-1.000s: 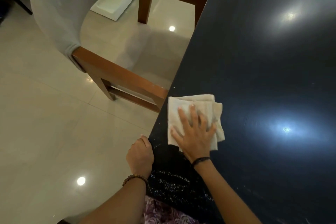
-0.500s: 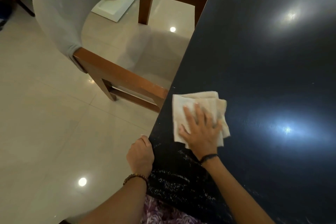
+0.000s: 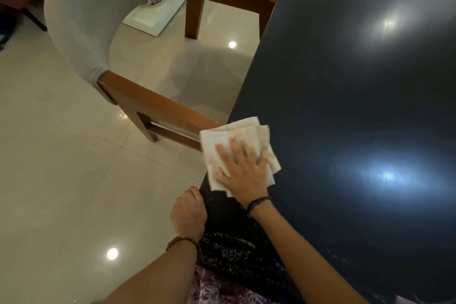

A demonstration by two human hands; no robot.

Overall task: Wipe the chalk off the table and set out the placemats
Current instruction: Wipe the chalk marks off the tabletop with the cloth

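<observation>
Our right hand (image 3: pixel 243 175), fingers flat, presses the folded cream cloth (image 3: pixel 237 140) over the dark glossy table (image 3: pixel 345 106) edge, scrubbing chalk; left hand (image 3: pixel 188 212), fingers curled, braces that edge.

- Left hand (image 3: pixel 188 210): brown bead bracelet (image 3: pixel 182 242) at the wrist, forearm bare.
- Right hand (image 3: pixel 243 173): thin black band (image 3: pixel 256 203) at the wrist, forearm bare.
- Purple floral garment (image 3: pixel 217 289) below.

Cloth on table edge.
Folded off-white cloth (image 3: pixel 237 140) lies flat at dark glossy table's (image 3: pixel 345 106) left edge, one corner overhanging; white chalk streaks (image 3: pixel 237 249) near corner.
</observation>
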